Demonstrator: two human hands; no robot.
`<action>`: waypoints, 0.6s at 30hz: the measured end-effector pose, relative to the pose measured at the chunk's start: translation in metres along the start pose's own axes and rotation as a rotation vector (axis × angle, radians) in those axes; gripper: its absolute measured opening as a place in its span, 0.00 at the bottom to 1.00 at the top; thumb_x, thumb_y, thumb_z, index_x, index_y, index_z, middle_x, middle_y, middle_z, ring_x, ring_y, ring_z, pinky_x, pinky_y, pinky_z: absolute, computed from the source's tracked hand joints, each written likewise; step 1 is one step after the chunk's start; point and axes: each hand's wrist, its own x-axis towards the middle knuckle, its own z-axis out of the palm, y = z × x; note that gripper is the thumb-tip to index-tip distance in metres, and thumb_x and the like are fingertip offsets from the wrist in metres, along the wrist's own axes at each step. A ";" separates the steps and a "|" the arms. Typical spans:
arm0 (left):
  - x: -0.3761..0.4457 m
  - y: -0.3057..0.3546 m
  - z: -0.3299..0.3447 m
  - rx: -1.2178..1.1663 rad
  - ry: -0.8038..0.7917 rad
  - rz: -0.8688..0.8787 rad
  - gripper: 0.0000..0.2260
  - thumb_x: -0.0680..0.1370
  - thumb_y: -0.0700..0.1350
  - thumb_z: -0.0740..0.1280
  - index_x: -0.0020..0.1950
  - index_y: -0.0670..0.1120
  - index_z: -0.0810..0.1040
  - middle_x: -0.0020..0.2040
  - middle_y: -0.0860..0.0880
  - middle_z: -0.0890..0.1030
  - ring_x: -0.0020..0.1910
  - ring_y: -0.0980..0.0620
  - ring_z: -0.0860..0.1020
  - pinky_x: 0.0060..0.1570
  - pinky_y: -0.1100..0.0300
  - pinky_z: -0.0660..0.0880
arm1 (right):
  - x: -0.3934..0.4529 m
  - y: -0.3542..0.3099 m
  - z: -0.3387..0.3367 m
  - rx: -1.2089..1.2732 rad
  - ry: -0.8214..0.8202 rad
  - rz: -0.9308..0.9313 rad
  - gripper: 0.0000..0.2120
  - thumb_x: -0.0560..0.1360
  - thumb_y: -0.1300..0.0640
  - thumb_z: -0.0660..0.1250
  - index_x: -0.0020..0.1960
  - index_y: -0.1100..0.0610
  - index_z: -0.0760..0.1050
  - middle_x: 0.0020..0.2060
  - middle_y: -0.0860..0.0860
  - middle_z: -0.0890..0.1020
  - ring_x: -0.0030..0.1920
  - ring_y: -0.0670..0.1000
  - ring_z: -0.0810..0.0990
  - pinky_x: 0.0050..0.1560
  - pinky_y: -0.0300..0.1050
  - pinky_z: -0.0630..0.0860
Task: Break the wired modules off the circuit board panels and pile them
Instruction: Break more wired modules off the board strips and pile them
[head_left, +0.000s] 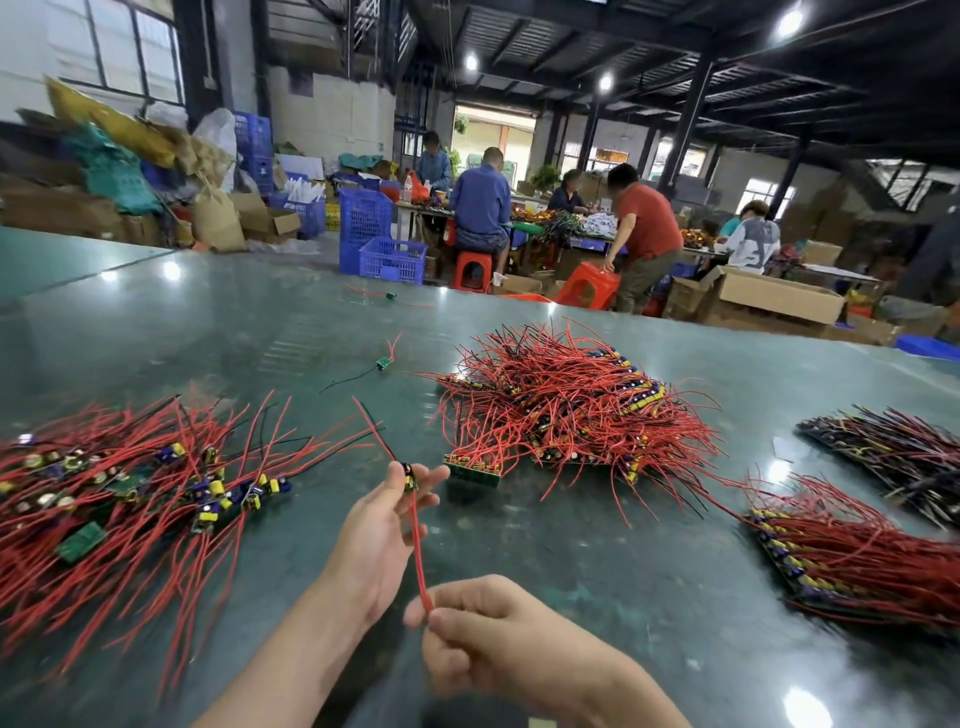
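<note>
My left hand (382, 525) pinches one small green wired module (409, 477) between thumb and fingers, above the table. Its red wire (418, 551) runs down to my right hand (488, 629), which pinches the wire's end. A pile of loose modules with red and black wires (130, 483) lies at the left. A heap of circuit board panels with red wires (566, 410) sits in the middle. One short panel piece (472, 470) lies at the heap's near edge.
More wired panels lie at the right (852, 566) and far right (893, 452). Two stray modules (383, 362) (389, 296) lie farther back on the dark green table (597, 545). Beyond the table's far edge, several people work among blue crates, red stools and cardboard boxes.
</note>
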 end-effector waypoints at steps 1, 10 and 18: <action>0.000 -0.001 0.000 -0.006 -0.008 -0.010 0.13 0.81 0.51 0.55 0.43 0.50 0.75 0.44 0.53 0.85 0.42 0.55 0.76 0.42 0.57 0.65 | -0.001 0.001 0.000 -0.019 -0.014 0.008 0.09 0.77 0.63 0.55 0.48 0.56 0.73 0.26 0.44 0.75 0.29 0.42 0.72 0.37 0.35 0.71; 0.004 -0.002 -0.001 -0.320 -0.027 -0.167 0.13 0.81 0.47 0.56 0.44 0.42 0.76 0.35 0.48 0.83 0.26 0.57 0.77 0.29 0.63 0.77 | -0.001 0.002 -0.011 -0.262 -0.099 0.050 0.14 0.80 0.64 0.53 0.50 0.51 0.75 0.41 0.63 0.83 0.34 0.41 0.79 0.41 0.33 0.75; -0.021 -0.007 0.013 0.094 -0.229 -0.288 0.11 0.81 0.49 0.56 0.43 0.46 0.72 0.26 0.55 0.64 0.18 0.61 0.57 0.16 0.70 0.52 | -0.001 -0.011 -0.053 -0.348 0.747 -0.224 0.10 0.78 0.65 0.59 0.47 0.58 0.79 0.39 0.53 0.84 0.31 0.40 0.77 0.36 0.30 0.71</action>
